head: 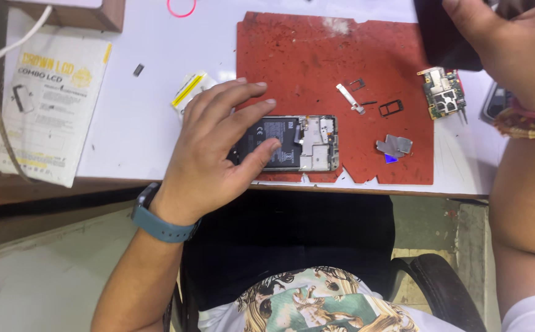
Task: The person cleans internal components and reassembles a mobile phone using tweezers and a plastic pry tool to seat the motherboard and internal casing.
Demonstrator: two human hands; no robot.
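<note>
Head view: left hand (pixel 215 144) rests on opened phone (pixel 298 142) atop red mat (pixel 317 67).

Your red mat (pixel 317 55) looks rough, scuffed rubber; the opened phone (pixel 292 143) shows a matt black battery and bare metal; the tabletop (pixel 138 117) seems smooth, perhaps laminate

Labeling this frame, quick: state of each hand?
Left hand: open, fingers spread, resting on the opened phone.
Right hand: closed around a dark flat object at the frame's edge.
</note>
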